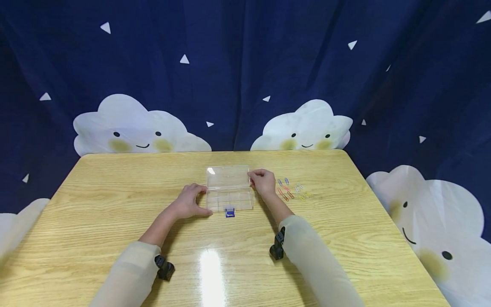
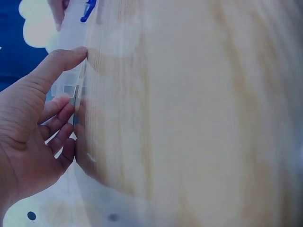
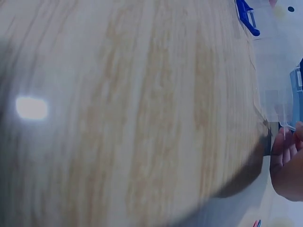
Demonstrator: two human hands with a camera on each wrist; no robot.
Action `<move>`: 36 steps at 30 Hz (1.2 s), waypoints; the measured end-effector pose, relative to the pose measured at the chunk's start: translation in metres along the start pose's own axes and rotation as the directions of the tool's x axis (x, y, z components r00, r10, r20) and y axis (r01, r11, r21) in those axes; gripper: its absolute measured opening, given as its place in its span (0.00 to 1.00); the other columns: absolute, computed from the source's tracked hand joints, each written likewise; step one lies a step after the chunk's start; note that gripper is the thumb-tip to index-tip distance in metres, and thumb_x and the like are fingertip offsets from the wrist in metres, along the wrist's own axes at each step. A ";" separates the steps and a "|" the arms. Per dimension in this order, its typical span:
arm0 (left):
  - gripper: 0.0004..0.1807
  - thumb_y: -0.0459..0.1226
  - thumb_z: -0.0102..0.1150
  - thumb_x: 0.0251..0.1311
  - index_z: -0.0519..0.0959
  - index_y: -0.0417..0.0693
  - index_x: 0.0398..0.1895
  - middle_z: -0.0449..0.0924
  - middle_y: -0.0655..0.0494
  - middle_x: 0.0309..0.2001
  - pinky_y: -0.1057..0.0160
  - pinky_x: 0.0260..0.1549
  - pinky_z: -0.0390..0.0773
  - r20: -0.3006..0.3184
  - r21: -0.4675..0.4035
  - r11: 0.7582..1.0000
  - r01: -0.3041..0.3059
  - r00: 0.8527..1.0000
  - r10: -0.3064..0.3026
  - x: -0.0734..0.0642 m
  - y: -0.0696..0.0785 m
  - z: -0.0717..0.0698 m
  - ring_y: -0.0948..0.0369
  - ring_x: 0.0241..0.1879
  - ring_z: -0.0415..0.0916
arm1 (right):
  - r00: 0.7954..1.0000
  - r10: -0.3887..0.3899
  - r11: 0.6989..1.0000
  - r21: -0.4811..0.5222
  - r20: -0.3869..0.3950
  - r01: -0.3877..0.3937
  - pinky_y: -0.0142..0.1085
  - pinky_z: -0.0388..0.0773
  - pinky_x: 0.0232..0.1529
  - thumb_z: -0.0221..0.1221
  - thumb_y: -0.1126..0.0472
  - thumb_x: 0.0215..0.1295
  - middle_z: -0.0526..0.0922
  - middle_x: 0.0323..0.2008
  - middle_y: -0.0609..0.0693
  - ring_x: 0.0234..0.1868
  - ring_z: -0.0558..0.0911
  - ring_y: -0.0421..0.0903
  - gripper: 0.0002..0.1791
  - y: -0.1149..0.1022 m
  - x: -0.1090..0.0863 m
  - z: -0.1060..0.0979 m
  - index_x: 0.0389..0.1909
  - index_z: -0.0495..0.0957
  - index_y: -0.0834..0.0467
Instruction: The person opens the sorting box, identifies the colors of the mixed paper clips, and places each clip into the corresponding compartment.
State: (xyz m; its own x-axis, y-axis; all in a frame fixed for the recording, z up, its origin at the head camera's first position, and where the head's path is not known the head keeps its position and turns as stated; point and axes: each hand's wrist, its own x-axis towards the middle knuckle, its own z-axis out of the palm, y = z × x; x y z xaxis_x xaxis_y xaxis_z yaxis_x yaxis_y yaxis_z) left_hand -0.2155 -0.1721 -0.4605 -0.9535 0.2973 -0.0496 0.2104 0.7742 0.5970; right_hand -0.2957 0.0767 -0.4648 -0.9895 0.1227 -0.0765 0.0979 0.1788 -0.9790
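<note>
Clearly open, a see-through plastic box (image 1: 238, 199) lay on the bench (image 1: 115, 192) beside coloured paper clips (image 1: 285, 197)

Seen from the head camera, the box sat near the middle of the wood-grained bench. Its divided base (image 1: 218, 199) was nearer the person, and its lid (image 1: 228, 177) was folded back on the far side, towards a dark blue curtain (image 1: 215, 51) with smiling clouds. A blue latch (image 1: 229, 212) stuck out from the base's front edge

Of the two hands, the left hand (image 1: 186, 202) rested against the box's left side, its thumb stretched to the front corner and its other fingers loosely bent by the hinge line; it seemed to steady rather than grasp. The right hand (image 1: 264, 182) pinched the lid's right edge between thumb and fingertips. Whether the lid lay flat or was slightly raised could not be told

Just right of the right hand, well apart from the box, the loose clips were spread in small groups: blue, red, white and yellow. Neither hand touched them

Judging by the grip, the step in hand was moving or settling the lid, though whether it was being opened or closed was unclear. The next move seemed to call for a light, even pull on the lid, with the left hand bracing the base so that the box did not slide
</note>
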 end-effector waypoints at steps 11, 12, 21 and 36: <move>0.41 0.49 0.74 0.39 0.70 0.42 0.58 0.69 0.44 0.54 0.48 0.53 0.67 0.006 -0.014 1.000 0.015 1.000 -0.014 -0.001 0.001 0.000 0.49 0.53 0.61 | 0.999 0.043 0.995 -0.090 0.009 -0.042 0.27 0.74 0.20 0.63 0.63 0.58 0.77 0.16 0.48 0.16 0.75 0.38 0.08 -0.002 -0.003 -0.001 0.32 0.82 0.66; 0.41 0.49 0.74 0.39 0.70 0.42 0.58 0.69 0.45 0.55 0.48 0.53 0.67 0.008 -0.019 1.000 0.021 1.000 -0.020 -0.001 0.002 0.000 0.49 0.54 0.61 | 0.999 0.047 0.994 -0.095 0.010 -0.046 0.27 0.73 0.20 0.63 0.63 0.58 0.77 0.16 0.48 0.16 0.75 0.37 0.08 -0.002 -0.003 -0.001 0.32 0.82 0.66; 0.41 0.48 0.74 0.38 0.71 0.41 0.57 0.69 0.44 0.56 0.48 0.55 0.66 0.002 -0.022 0.999 0.023 1.000 -0.023 -0.002 0.003 -0.001 0.48 0.55 0.61 | 0.999 0.024 0.996 -0.090 0.048 -0.020 0.30 0.74 0.21 0.62 0.61 0.58 0.78 0.17 0.49 0.17 0.76 0.39 0.09 -0.004 -0.003 -0.005 0.32 0.82 0.65; 0.41 0.49 0.74 0.39 0.70 0.41 0.57 0.68 0.42 0.57 0.47 0.55 0.66 0.017 -0.026 0.999 0.029 0.999 -0.029 -0.001 0.004 -0.001 0.46 0.56 0.60 | 0.997 -0.036 0.966 -0.254 0.068 0.052 0.29 0.72 0.22 0.60 0.55 0.61 0.82 0.31 0.59 0.31 0.81 0.56 0.13 -0.019 -0.009 -0.042 0.37 0.81 0.63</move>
State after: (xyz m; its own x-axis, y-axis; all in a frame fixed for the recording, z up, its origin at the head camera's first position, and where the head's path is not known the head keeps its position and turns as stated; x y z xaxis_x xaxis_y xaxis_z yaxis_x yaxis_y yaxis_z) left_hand -0.2144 -0.1700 -0.4576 -0.9552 0.2848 -0.0804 0.1770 0.7677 0.6159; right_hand -0.2838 0.1128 -0.4376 -0.9973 0.0492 -0.0538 0.0697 0.4274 -0.9014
